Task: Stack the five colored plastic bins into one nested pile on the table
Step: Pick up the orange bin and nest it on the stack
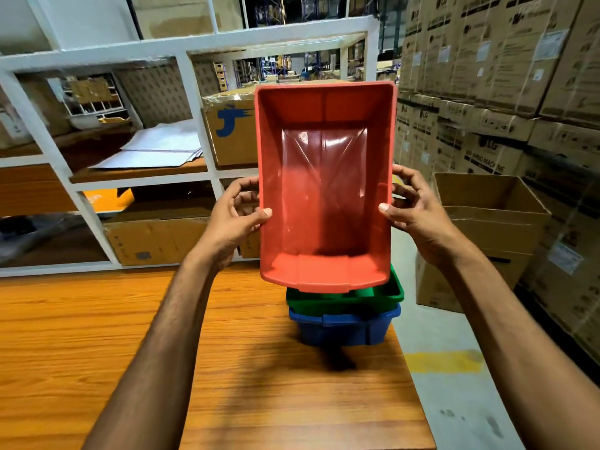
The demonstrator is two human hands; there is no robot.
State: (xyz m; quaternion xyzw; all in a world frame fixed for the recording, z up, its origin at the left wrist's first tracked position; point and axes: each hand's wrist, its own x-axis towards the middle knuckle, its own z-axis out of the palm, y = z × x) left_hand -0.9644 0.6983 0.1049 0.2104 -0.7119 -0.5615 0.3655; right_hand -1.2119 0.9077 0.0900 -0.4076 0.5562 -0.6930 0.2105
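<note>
A red rectangular plastic bin (326, 186) is held in the air, its open side tilted toward the camera, clamped at its long rims between the left hand (235, 219) and the right hand (414, 212). Below it, a green plastic bin (324, 302) is nested in a blue plastic bin (344, 328) on the wooden table (130, 336). "LG" is printed on the stacked cardboard cartons (487, 76) at the right.
</note>
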